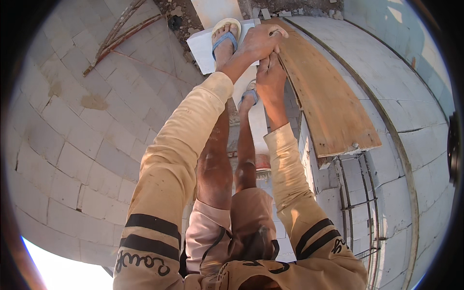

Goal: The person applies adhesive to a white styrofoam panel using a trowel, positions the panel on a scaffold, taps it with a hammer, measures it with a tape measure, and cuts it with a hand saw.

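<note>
My left hand (260, 42) reaches over to the far left edge of a long wooden board (328, 92), its fingers curled closed. Just nearer to me, my right hand (271, 77) is closed too, fingers pressed together and pointing up toward the left hand at the board's edge. Whatever sits between the fingers of either hand is hidden or too small to name. The board lies lengthwise on my right, against pale block masonry. Beside my left hand, my sandalled left foot rests on a white block (200, 48).
Steel reinforcing bars (369, 203) stand below the board's near end. A long strip (386, 116) runs along the block wall (425, 145) at right. Wooden poles (113, 41) lean at the upper left by another block wall (63, 145). My right foot (248, 94) is lower down.
</note>
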`<state>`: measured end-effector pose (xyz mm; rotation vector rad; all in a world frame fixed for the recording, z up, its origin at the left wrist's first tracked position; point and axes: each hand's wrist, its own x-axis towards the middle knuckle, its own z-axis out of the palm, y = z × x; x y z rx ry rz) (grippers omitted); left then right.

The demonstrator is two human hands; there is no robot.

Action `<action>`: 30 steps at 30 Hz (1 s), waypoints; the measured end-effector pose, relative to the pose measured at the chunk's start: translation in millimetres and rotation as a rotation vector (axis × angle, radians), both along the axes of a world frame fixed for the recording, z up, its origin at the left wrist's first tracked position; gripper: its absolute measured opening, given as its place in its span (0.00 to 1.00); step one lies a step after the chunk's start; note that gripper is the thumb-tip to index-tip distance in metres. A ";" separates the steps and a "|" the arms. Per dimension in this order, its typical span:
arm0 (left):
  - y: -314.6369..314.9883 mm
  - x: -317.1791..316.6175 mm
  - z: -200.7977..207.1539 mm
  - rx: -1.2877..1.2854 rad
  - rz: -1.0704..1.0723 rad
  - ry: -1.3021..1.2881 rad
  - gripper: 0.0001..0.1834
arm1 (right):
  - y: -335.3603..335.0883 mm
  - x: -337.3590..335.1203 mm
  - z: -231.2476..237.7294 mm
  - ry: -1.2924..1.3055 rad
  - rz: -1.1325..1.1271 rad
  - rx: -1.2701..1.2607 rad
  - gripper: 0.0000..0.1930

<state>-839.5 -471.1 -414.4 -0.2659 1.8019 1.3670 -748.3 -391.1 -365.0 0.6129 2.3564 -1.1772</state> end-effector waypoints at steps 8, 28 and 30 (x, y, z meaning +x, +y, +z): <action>4.3 86.3 117.6 0.101 -0.076 0.001 0.19 | 4.7 79.1 133.6 -0.206 -0.152 -0.080 0.28; 19.6 47.4 69.4 0.054 0.085 0.043 0.15 | 12.8 47.8 65.5 -0.202 -0.204 -0.100 0.22; 8.5 7.8 7.8 -0.070 0.123 0.118 0.16 | 7.7 10.5 -3.9 -0.068 -0.056 -0.113 0.21</action>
